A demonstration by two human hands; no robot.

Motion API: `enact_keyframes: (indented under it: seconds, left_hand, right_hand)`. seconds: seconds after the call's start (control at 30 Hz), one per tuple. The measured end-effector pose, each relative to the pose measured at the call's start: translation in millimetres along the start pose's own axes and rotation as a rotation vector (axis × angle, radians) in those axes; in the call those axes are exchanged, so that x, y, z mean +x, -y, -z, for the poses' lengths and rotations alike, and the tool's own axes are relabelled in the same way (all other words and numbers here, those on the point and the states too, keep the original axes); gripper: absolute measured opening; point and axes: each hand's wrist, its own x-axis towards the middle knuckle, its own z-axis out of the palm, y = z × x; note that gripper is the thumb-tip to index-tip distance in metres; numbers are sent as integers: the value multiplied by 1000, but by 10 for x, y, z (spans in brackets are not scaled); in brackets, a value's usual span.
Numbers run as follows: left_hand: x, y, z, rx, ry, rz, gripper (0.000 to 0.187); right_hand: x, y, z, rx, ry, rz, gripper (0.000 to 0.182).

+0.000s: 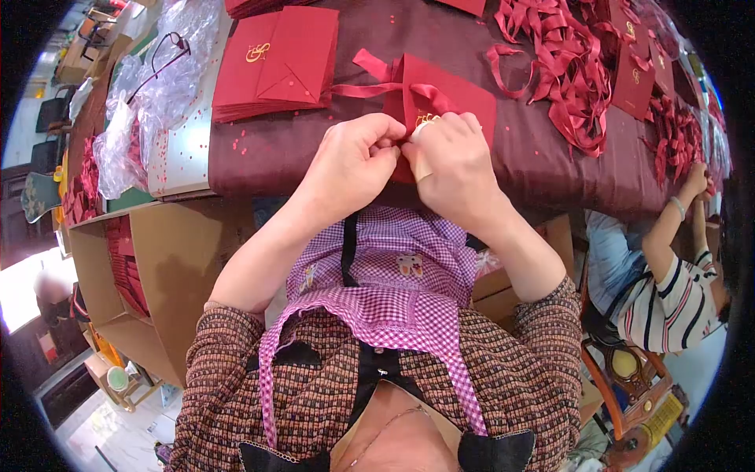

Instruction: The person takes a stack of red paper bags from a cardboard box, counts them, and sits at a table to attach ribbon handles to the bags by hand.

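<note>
A red paper bag (465,88) with a gold monogram, partly covered by my hand, lies at the table's near edge. A loose red satin ribbon (366,90) crosses its upper left part and runs down toward my right hand. My right hand (454,161) is closed over the bag's lower part, with pale tape on its fingers. Fingers pinched, my left hand (355,157) meets the right one at the bag's left edge. Whatever sits between its fingertips is hidden.
A stack of red bags (275,63) stands at left, near glasses (169,59) on clear plastic. Tangled red ribbons (570,79) and more bags (633,79) lie right. A cardboard box (169,275) is below left. Another person's hand (696,182) works at the far right.
</note>
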Motion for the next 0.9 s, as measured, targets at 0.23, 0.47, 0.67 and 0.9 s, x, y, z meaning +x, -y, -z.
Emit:
enact_keyframes:
  seconds: [0.23, 0.47, 0.67, 0.9]
  left_hand:
    - [-31, 173, 65, -203, -4, 149, 26]
    - [-38, 175, 64, -231, -20, 129, 23]
    - [-36, 162, 49, -268, -16, 136, 20]
    - [-48, 127, 11, -208, -15, 114, 19]
  right_hand:
    - [-70, -73, 1, 216, 72, -183, 10]
    - [-60, -57, 25, 169, 94, -157, 10]
    - [-53, -29, 1, 128, 67, -97, 12]
    - [-23, 18, -5, -74, 17, 56, 15]
